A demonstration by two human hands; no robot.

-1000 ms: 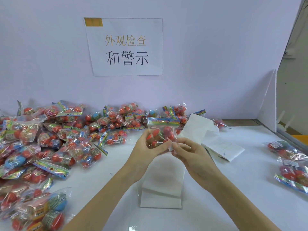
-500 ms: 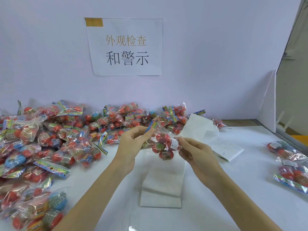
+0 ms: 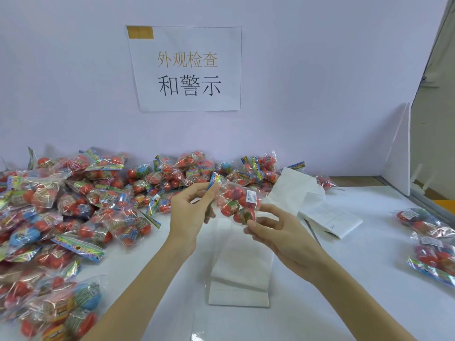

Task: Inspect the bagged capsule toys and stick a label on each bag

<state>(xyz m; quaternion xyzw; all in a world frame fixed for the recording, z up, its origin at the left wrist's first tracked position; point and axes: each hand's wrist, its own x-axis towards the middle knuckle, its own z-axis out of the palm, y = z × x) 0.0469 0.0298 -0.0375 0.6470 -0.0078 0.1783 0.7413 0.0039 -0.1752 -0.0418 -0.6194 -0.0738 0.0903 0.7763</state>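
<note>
Label (image 3: 251, 196) already on bag (image 3: 237, 204), held mid-air above worktop (image 3: 344, 279). Left hand (image 3: 190, 212) pinches its header; right hand (image 3: 275, 227) cups the bottom, fingers loosely curled. Likely final check; next, drop it on labelled pile (image 3: 430, 239) at 3 o'clock.

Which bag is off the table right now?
The bag between both hands: left hand pinches its header, right hand holds its bottom. A white label is already on it.
</note>
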